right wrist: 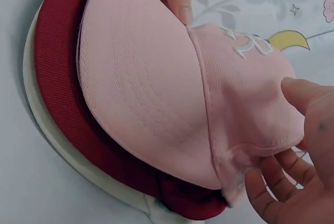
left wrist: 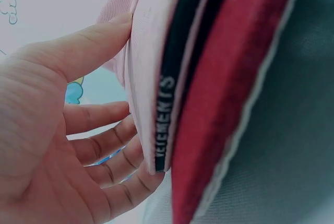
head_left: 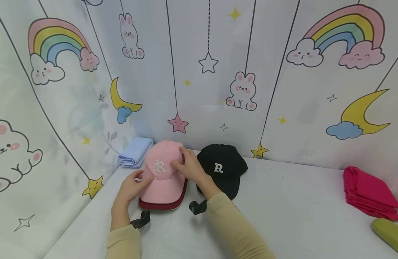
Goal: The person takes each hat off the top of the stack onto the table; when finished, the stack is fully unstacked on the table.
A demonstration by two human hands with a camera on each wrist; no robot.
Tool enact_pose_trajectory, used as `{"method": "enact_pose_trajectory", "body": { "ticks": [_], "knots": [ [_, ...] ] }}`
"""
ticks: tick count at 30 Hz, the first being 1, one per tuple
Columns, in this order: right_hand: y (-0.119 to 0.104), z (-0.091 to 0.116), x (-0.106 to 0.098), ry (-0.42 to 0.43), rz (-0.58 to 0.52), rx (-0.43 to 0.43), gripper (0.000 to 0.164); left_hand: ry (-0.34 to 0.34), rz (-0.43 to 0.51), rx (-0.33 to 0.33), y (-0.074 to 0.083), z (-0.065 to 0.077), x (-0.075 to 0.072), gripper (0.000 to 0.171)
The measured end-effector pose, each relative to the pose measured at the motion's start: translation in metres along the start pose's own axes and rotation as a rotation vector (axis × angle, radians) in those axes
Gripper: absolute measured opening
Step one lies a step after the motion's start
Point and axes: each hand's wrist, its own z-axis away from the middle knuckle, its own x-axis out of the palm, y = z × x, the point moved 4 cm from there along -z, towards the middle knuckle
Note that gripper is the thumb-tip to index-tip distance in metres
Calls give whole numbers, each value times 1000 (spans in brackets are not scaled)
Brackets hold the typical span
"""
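A pink baseball cap (head_left: 164, 191) with a white embroidered letter sits on top of a dark red cap (head_left: 160, 206). Under the red one, the right wrist view shows a cream cap (right wrist: 112, 186). My left hand (head_left: 131, 187) holds the pink cap's side where brim meets crown, thumb in front and fingertips along the lower edge. On the other side, my right hand (head_left: 192, 167) grips the crown, its thumb on the front panel and its fingers round the side. Close to the right hand rests a black cap (head_left: 226, 180) with a white R.
A folded light blue cloth (head_left: 135, 153) lies behind the pink cap to the left. Far right are a folded crimson cloth (head_left: 368, 192) and a green object (head_left: 391, 235), partly cut off. A patterned curtain (head_left: 218, 118) rises behind the white table (head_left: 302, 208).
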Motion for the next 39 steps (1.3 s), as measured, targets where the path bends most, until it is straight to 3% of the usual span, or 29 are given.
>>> {"method": "enact_pose_trajectory", "body": {
  "ticks": [14,29,39],
  "knots": [
    [-9,3,-4,10,-75,-62,69,-7,10,3,4,2,-4,88],
    [-22,7,-12,-13,-131,-82,76,2,152,-15,13,7,-13,87],
    [-30,8,-20,-6,-155,-127,79,40,205,22,22,4,-17,83]
  ]
}}
